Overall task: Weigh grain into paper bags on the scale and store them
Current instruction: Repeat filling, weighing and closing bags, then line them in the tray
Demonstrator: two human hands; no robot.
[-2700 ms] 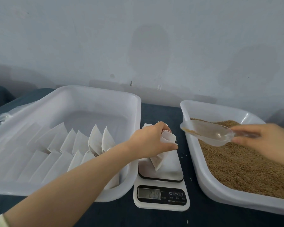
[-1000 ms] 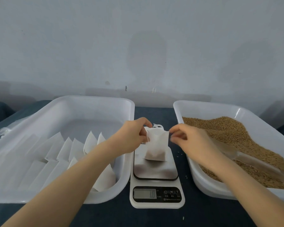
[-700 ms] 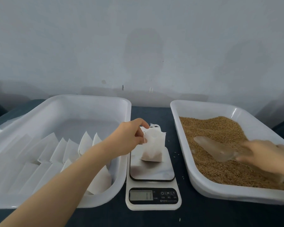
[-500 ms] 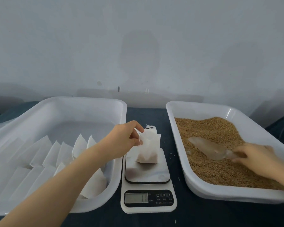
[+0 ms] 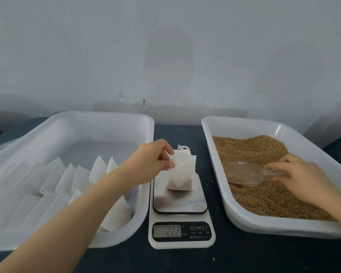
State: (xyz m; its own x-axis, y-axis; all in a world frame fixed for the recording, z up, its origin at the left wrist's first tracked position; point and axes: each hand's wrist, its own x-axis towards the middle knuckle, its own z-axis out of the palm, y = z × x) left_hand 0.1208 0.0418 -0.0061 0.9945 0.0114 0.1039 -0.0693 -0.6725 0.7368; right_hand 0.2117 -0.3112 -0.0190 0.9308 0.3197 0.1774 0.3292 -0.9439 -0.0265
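While the paper bag [image 5: 182, 172] was held upright on the plate of the scale [image 5: 180, 204], as it had been half a second earlier, the change was found on the right. The scoop [image 5: 242, 173], which had been seen higher over the grain [image 5: 264, 196], was now lowered with its bowl resting in the heap, and some grain was seen inside it. Its clear handle was gripped by the curled fingers of the right hand [image 5: 299, 174]; a second earlier that hand had been at the bag's mouth. The display [image 5: 167, 231], unreadable half a second before, could now be read as 222.

The bag's top left corner, by its string, was pinched between thumb and fingers of the left hand [image 5: 152, 160]. A brown layer was seen through the bag's lower part.

Two hands, one scale, one scoop, one bag on the plate and two white trays were counted. The left tray [image 5: 71, 123] was set just left of the scale and the right tray [image 5: 244, 223] just right of it, on the dark counter [image 5: 177, 133]. In the left tray, filled bags [image 5: 98, 172] were laid in rows. Five peaked tops were made out in the rear row, but the total could not be counted, as the nearer ones were blurred. A few loose grains [image 5: 210, 181] were scattered on the counter beside the scale.
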